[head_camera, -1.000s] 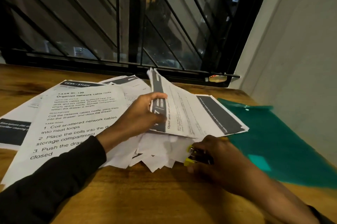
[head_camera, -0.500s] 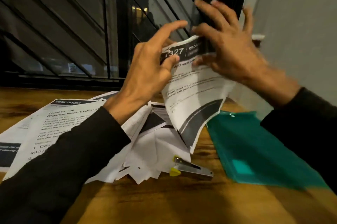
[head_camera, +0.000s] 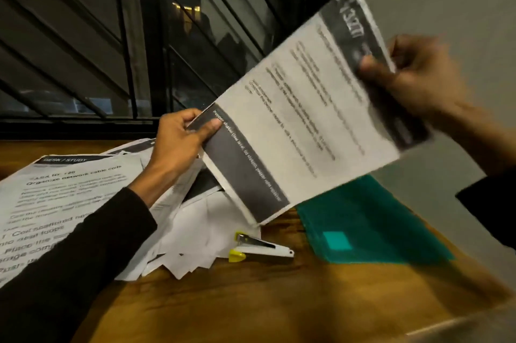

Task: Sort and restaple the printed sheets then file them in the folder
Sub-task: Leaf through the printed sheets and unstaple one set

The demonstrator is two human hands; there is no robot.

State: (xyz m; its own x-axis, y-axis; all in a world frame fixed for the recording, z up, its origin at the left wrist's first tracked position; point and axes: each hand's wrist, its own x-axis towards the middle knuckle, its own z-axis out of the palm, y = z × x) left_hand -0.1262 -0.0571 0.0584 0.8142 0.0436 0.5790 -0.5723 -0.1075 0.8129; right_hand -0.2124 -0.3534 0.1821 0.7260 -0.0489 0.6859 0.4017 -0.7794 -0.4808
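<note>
Sorting: left hand (head_camera: 178,141) and right hand (head_camera: 413,77) pinch one sheet (head_camera: 301,124); next, stapler (head_camera: 262,249) at 6 o'clock.

A home study or office corner is suggested: a wooden desk (head_camera: 279,300) is set against a barred window (head_camera: 139,35) at twelve o'clock, with printed sheets (head_camera: 69,197) at nine o'clock.

left hand (head_camera: 178,138): bare, no rings or watch seen | left sleeve (head_camera: 69,253): black, long, worn to the wrist, at 8 o'clock | right hand (head_camera: 413,77): bare, blurred | right sleeve (head_camera: 491,203): black, at 3 o'clock
</note>
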